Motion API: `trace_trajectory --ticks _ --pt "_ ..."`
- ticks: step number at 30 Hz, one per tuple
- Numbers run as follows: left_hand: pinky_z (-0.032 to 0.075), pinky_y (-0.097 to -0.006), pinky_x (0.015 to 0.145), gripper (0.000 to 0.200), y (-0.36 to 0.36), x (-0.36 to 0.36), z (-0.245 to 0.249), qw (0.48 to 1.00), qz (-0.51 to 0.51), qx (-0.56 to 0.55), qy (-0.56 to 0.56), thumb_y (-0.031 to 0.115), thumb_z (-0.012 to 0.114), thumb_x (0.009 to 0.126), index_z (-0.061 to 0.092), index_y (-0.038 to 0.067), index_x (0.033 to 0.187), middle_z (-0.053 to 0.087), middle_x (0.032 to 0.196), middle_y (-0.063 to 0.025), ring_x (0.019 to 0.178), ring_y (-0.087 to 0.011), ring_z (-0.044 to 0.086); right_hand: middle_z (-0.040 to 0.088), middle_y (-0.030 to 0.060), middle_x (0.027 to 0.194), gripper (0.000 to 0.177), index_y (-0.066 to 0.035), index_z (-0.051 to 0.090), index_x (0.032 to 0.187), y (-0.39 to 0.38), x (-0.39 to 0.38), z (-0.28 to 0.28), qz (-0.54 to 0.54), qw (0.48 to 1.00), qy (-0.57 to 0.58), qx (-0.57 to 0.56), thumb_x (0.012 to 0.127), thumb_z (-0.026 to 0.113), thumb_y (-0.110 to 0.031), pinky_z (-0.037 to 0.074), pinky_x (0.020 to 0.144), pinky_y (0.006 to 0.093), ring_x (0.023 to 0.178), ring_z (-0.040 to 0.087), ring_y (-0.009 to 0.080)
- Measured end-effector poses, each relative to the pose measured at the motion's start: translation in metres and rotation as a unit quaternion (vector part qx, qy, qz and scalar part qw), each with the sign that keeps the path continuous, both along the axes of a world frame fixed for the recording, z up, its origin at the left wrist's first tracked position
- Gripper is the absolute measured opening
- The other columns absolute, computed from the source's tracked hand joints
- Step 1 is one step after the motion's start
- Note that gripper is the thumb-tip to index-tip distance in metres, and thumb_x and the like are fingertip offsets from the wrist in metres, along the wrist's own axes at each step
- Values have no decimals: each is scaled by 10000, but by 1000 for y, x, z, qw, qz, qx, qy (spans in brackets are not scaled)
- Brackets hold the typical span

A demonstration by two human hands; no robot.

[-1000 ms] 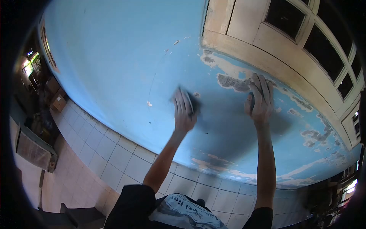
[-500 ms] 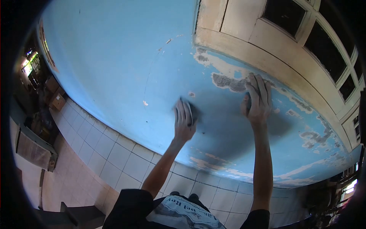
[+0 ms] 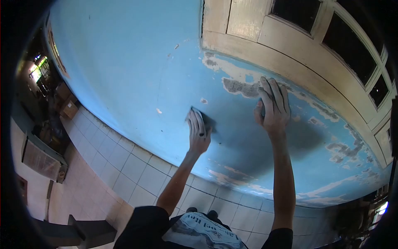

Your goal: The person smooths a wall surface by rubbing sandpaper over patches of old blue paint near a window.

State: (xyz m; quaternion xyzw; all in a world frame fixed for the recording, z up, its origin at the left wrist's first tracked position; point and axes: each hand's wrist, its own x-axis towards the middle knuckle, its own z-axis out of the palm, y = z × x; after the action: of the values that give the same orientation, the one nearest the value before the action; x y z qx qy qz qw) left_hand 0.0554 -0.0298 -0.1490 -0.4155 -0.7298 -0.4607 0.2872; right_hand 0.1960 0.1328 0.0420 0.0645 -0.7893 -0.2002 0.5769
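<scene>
1. At the middle of the blue wall (image 3: 124,74), my left hand (image 3: 199,135) is applied with the fingers lying close together, clamped over a thin dark piece (image 3: 201,113). The piece sits between fingers and wall; its far edge shows, the rest is covered. Its material I cannot determine.

2. To the right and slightly farther, my right hand (image 3: 273,106) rests on the same wall. Fingers are extended and a little parted, thumb standing apart. Whether anything lies beneath the palm I cannot tell; that area is hidden.

3. Just left of my right fingertips: a rough grey patch (image 3: 240,88), edged with whitish material where the blue coat is missing.

4. Along the far right runs a cream wooden frame (image 3: 265,52) with dark panes. My right fingertips are near its lower edge, apart from it.

5. Further defects: grey and white flaking (image 3: 344,151) well to the right of my right hand; a pale worn strip (image 3: 226,177) on the near side of the wall; a small bare spot (image 3: 203,101) just beyond my left hand.

6. Near side: white tiles (image 3: 143,176) meet the wall. My printed shirt (image 3: 207,230) and dark shoes (image 3: 212,215) are visible.

7. Far left: a cardboard box (image 3: 69,108) stands near the tiles.
</scene>
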Motion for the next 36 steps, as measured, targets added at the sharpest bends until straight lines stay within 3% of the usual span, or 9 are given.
trace_trajectory --ticks 3,5,9,16,22,27,30,32,36 --pt "31 -597 1073 679 -8 -2 2 991 13 -110 -68 170 428 925 46 -126 1402 29 1436 -387 1350 -515 25 615 75 1168 332 -48 585 1031 -1 0 1 -8 1000 -9 -1 708 505 -54 455 948 443 1165 517 254" --pt "24 -585 1080 683 -5 -23 46 998 34 56 -3 165 438 916 57 -129 1400 29 1435 -390 1350 -515 25 615 75 1168 327 -49 585 1027 -3 2 -1 -6 1000 -18 -10 710 503 -61 456 948 443 1167 515 254" --pt "36 -573 1087 687 -7 -61 125 992 79 85 44 159 453 906 72 -136 1396 28 1439 -384 1356 -503 26 614 74 1171 325 -50 582 1026 -2 0 -1 -7 1000 -10 -3 713 498 -67 452 954 445 1168 514 247" --pt "78 -588 1079 746 -27 -23 -7 987 52 -151 -26 199 474 908 18 -115 1408 27 1448 -368 1361 -494 34 610 67 1180 326 -50 574 1041 -3 0 -1 -4 1000 -7 -1 728 487 -69 447 959 446 1185 502 244" --pt "92 -563 1088 654 -37 -28 93 1000 -12 -5 -14 193 408 948 47 -28 1446 21 1502 -260 1382 -440 52 599 76 1196 325 -41 578 1025 -4 0 -2 -6 1000 -16 0 710 498 -39 444 963 447 1180 506 249" --pt "99 -578 1084 667 -31 -32 103 999 -13 16 48 134 462 902 108 -22 1446 48 1504 -249 1374 -452 76 595 84 1200 271 -46 595 996 -2 1 -2 -15 1000 -17 4 739 513 -65 433 975 444 1159 524 261" --pt "145 -555 1095 725 -38 -28 97 994 -79 -50 49 53 587 781 256 33 1426 130 1499 -225 1379 -420 118 584 78 1220 264 -84 613 1016 -11 0 1 -15 998 -56 -20 761 565 -136 414 997 446 1175 516 257" --pt "232 -564 1078 624 -50 -33 93 960 -174 -166 143 99 668 678 507 105 1281 355 1422 -152 1337 -408 264 573 66 1240 271 -111 623 1031 -24 -3 -4 -6 993 -108 -41 771 605 -184 401 1012 445 1195 502 248" --pt "346 -552 1027 432 -52 -52 90 947 -243 -88 188 162 693 614 635 113 1039 541 1248 -69 1237 -358 438 482 0 1344 484 -244 543 1201 -56 -36 -29 57 952 -295 58 742 676 -323 341 1070 430 1244 456 206"
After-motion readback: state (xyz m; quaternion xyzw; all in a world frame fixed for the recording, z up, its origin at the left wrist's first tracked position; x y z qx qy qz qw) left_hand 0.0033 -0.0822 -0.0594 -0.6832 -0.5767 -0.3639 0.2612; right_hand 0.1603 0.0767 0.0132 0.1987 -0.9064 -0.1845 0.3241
